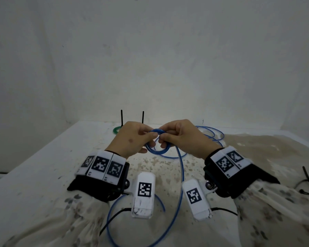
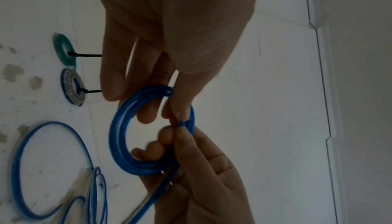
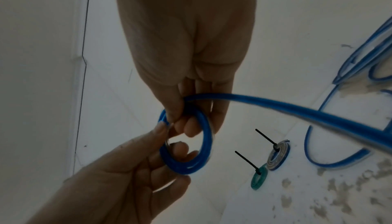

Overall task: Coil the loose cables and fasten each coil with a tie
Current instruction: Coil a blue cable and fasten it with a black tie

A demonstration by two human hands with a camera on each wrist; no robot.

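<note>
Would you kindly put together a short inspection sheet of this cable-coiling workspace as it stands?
Surface: white table, stained and speckled brown toward the right.
Job's things: small blue coil held above the table between both hands; no tie on it. Green coil and blue-grey coil lie at the far edge, each with a black tie sticking up.
Clutter: loose black ties at the right edge.
Grippers: left hand pinches the blue coil's rim; right hand grips it too, feeding cable.
Cables: loose blue cable trails from the blue coil in wide loops across the table.
Surroundings: plain white walls.
</note>
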